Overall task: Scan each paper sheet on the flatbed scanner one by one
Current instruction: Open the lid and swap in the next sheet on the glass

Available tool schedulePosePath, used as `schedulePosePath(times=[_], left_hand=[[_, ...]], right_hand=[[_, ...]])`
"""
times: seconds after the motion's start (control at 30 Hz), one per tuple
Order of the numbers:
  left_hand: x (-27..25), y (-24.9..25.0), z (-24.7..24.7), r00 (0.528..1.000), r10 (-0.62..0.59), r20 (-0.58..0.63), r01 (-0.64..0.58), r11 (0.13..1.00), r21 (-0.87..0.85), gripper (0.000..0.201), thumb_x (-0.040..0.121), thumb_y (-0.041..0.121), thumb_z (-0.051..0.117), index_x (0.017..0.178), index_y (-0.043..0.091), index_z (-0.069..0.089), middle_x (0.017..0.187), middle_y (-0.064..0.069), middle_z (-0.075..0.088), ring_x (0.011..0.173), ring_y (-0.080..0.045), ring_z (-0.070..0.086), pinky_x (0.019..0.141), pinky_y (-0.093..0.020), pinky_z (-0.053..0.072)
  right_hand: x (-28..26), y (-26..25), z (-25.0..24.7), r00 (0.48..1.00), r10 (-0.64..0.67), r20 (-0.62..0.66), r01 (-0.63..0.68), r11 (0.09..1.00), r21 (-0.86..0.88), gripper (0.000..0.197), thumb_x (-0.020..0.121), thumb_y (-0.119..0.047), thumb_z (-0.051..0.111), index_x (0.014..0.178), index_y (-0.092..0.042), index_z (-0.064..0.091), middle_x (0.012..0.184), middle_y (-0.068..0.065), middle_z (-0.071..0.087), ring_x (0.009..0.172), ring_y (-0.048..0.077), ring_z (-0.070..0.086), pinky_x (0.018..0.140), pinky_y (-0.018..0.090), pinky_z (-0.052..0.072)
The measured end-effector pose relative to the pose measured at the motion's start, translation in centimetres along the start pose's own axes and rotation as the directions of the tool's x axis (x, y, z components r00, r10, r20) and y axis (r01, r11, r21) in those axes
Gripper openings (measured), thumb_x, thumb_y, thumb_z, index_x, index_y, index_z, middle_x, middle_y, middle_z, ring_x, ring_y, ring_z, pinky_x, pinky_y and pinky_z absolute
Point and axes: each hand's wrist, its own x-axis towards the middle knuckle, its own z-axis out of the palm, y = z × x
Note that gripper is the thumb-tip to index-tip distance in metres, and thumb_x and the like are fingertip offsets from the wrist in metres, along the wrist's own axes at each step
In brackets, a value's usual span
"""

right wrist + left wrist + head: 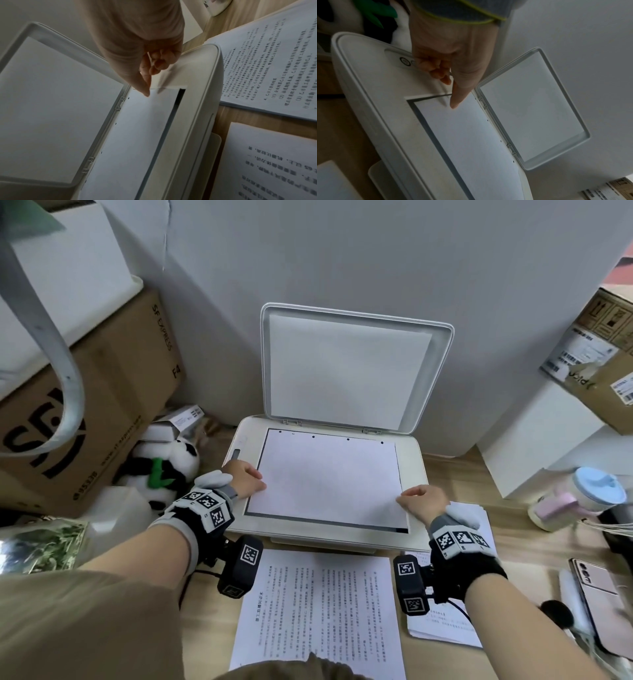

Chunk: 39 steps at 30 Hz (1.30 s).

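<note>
A white flatbed scanner [415, 463] stands on the wooden desk with its lid [346, 371] raised against the wall. A paper sheet [325, 477] lies blank side up on the glass, its right edge overlapping the frame. My left hand [248, 479] pinches the sheet's left edge; in the left wrist view its thumb [454, 102] lies on the sheet [471, 135] with the fingers curled. My right hand [419, 501] pinches the right edge, its thumb [145, 92] on the sheet [137, 128]. One printed sheet [315, 611] lies in front of the scanner, and a printed stack [442, 628] at the front right.
Cardboard boxes [102, 405] and a panda plush [171, 460] crowd the left side. To the right are a box [603, 354] on a white block, a blue-lidded cup [589, 491], a phone [596, 587] and cables. A foil bag [41, 542] lies at the front left.
</note>
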Motion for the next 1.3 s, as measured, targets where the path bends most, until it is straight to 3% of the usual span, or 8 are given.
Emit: schedulePosePath(times=[0.1, 0.2, 0.3, 0.57, 0.77, 1.07, 1.2, 1.3], left_hand=[[0.0, 0.8, 0.1, 0.993, 0.111, -0.035, -0.109, 0.993, 0.052, 0.031, 0.075, 0.019, 0.075, 0.104, 0.012, 0.069, 0.095, -0.001, 0.056, 0.091, -0.019, 0.055, 0.082, -0.024, 0.04], [0.2, 1.6, 0.6, 0.979, 0.202, 0.008, -0.201, 0.97, 0.139, 0.045, 0.076, 0.027, 0.076, 0.118, 0.02, 0.062, 0.131, -0.002, 0.051, 0.122, -0.02, 0.048, 0.102, -0.026, 0.036], [0.2, 2.0, 1.2, 0.98, 0.182, 0.086, -0.198, 0.948, 0.249, 0.061, 0.08, 0.036, 0.071, 0.135, 0.023, 0.049, 0.15, 0.001, 0.034, 0.139, -0.022, 0.028, 0.114, -0.029, 0.022], [0.4, 1.3, 1.5, 0.983, 0.144, 0.116, -0.175, 0.926, 0.334, 0.067, 0.077, 0.038, 0.072, 0.138, 0.025, 0.046, 0.153, 0.004, 0.029, 0.14, -0.024, 0.025, 0.116, -0.031, 0.02], [0.4, 1.3, 1.4, 0.984, 0.146, 0.098, -0.169, 0.939, 0.299, 0.066, 0.076, 0.037, 0.074, 0.136, 0.027, 0.048, 0.153, 0.006, 0.03, 0.14, -0.021, 0.025, 0.116, -0.029, 0.019], [0.9, 1.3, 1.4, 0.984, 0.135, 0.116, -0.165, 0.937, 0.309, 0.066, 0.075, 0.037, 0.075, 0.134, 0.025, 0.05, 0.15, 0.003, 0.034, 0.139, -0.021, 0.027, 0.115, -0.03, 0.021], [2.0, 2.4, 0.4, 0.99, 0.138, 0.02, -0.139, 0.975, 0.174, 0.078, 0.071, 0.039, 0.079, 0.138, 0.018, 0.043, 0.142, -0.01, 0.043, 0.131, -0.028, 0.04, 0.109, -0.036, 0.033], [4.0, 4.5, -1.3, 0.994, 0.096, -0.061, -0.105, 0.981, -0.165, 0.083, 0.077, 0.028, 0.076, 0.144, 0.011, 0.029, 0.142, -0.016, 0.04, 0.13, -0.03, 0.042, 0.108, -0.039, 0.035]], right_hand=[[0.2, -0.5, 0.4, 0.993, -0.116, 0.005, 0.116, 0.993, 0.035, 0.01, 0.078, -0.015, 0.07, 0.086, -0.021, 0.066, 0.101, 0.002, 0.062, 0.094, 0.019, 0.056, 0.084, 0.025, 0.044], [0.3, -0.6, 1.2, 0.961, -0.273, 0.038, 0.276, 0.953, -0.122, 0.038, 0.079, -0.022, 0.071, 0.116, -0.023, 0.064, 0.133, -0.001, 0.053, 0.125, 0.019, 0.045, 0.1, 0.026, 0.033], [0.4, -0.2, 1.7, 0.949, -0.287, 0.128, 0.312, 0.915, -0.256, 0.057, 0.079, -0.037, 0.069, 0.133, -0.031, 0.051, 0.147, -0.008, 0.039, 0.141, 0.018, 0.024, 0.116, 0.033, 0.019], [-0.1, 0.5, 2.3, 0.949, -0.289, 0.127, 0.316, 0.88, -0.355, 0.066, 0.077, -0.049, 0.066, 0.137, -0.032, 0.045, 0.149, -0.013, 0.036, 0.143, 0.012, 0.02, 0.116, 0.041, 0.016], [-0.3, 0.1, 2.2, 0.952, -0.284, 0.117, 0.307, 0.884, -0.353, 0.065, 0.079, -0.048, 0.067, 0.137, -0.032, 0.045, 0.149, -0.014, 0.036, 0.144, 0.012, 0.018, 0.117, 0.037, 0.014], [0.1, -0.3, 2.2, 0.949, -0.3, 0.097, 0.315, 0.892, -0.324, 0.062, 0.074, -0.044, 0.071, 0.131, -0.028, 0.052, 0.141, -0.008, 0.047, 0.136, 0.013, 0.033, 0.113, 0.038, 0.025], [0.8, -1.1, 2.1, 0.953, -0.295, -0.071, 0.299, 0.952, 0.064, 0.041, 0.082, -0.023, 0.069, 0.121, -0.017, 0.06, 0.131, 0.003, 0.056, 0.125, 0.02, 0.047, 0.103, 0.028, 0.035], [1.2, -2.3, 1.3, 0.979, -0.173, -0.11, 0.201, 0.907, 0.37, 0.028, 0.089, -0.008, 0.059, 0.117, -0.01, 0.061, 0.123, 0.008, 0.06, 0.105, 0.018, 0.054, 0.089, 0.026, 0.04]])
